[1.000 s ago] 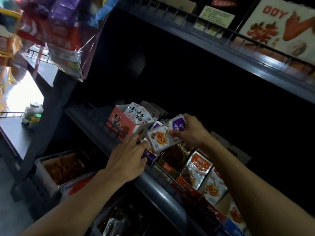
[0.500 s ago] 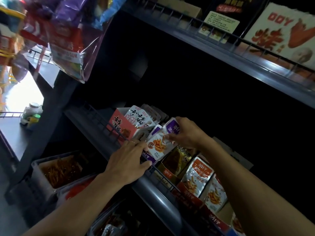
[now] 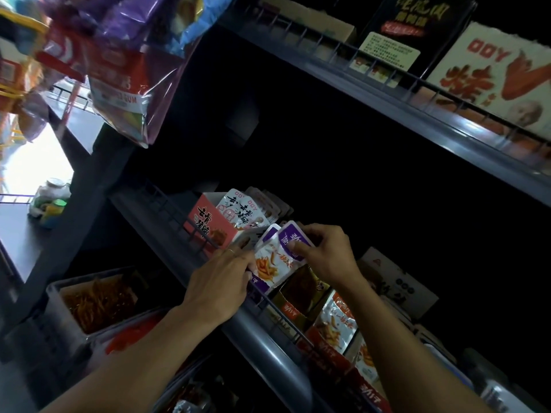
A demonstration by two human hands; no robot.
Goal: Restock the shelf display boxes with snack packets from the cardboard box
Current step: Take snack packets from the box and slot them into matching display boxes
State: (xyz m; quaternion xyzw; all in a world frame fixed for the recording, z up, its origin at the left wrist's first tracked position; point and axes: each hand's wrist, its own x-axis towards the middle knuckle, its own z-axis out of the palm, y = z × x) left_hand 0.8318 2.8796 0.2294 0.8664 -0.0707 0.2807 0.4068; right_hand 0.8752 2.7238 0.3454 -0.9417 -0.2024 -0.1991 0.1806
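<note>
My right hand [image 3: 323,253] pinches the top of a white and purple snack packet [image 3: 275,263], thumb on its purple band, over a purple display box behind the wire rail of the middle shelf [image 3: 268,347]. A second purple packet [image 3: 268,235] stands just behind the first. My left hand [image 3: 220,284] lies over the rail with its fingertips against the packet's lower left edge. To the left stands a pink display box [image 3: 208,223] full of white packets [image 3: 238,208]. The cardboard box is out of sight.
Right of my hands sit a gold display box [image 3: 301,296] and red boxes with white and orange packets [image 3: 340,323]. The upper shelf [image 3: 417,102] carries large boxes. Trays of orange snacks [image 3: 95,302] sit on the lower level. Bagged goods [image 3: 119,70] hang at top left.
The purple packet has gone down and left into the row behind the rail, with my right hand following it. My left hand stayed at the rail.
</note>
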